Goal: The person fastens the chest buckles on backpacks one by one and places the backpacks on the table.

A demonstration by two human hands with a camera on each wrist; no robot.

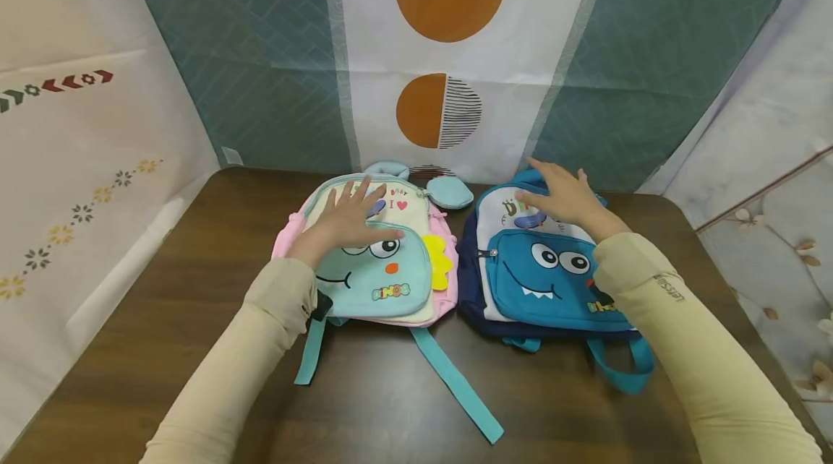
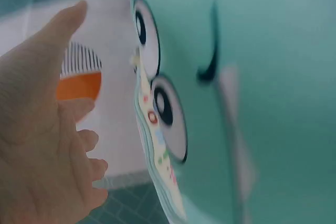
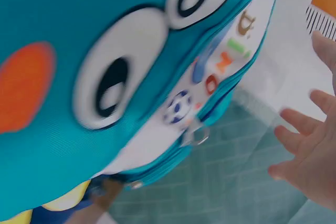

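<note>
Two small children's backpacks with dinosaur faces lie side by side on a brown table. The pink, cream and mint backpack is on the left, and my left hand is over its upper front with fingers spread. In the left wrist view its mint front pocket stands beside the hand, a gap between them. Over the top of the blue and white backpack is my right hand, fingers spread and holding nothing. The right wrist view shows that backpack's blue pocket apart from the fingers.
Mint straps trail from the left backpack toward the table's front. A blue strap loop sticks out below the right one. A small mint pouch lies between their tops. Patterned cloth hangs behind the wooden table.
</note>
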